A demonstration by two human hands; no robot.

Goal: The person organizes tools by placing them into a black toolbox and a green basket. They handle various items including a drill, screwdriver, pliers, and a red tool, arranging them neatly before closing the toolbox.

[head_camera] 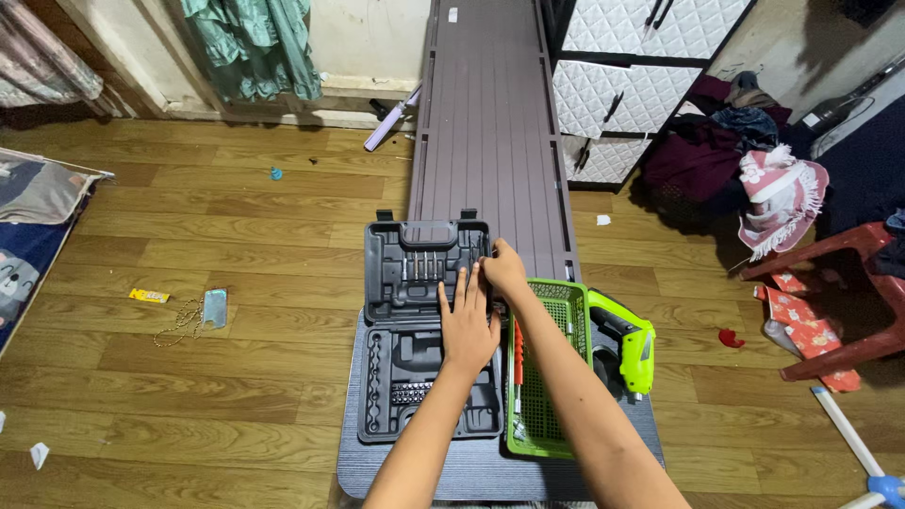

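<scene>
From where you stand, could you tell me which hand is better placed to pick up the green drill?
Probably the right hand: the green drill lies on its side, beyond the green basket. The left hand rests flat on the open tool case.

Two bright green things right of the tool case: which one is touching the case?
The green mesh basket: its left edge sits against the open grey tool case. The green power screwdriver lies past the basket's far side, apart from the case.

both hands (468,325) (506,270) flat on the open grey tool case (426,330), green basket (547,377) and drill (630,347) just right of them
</scene>
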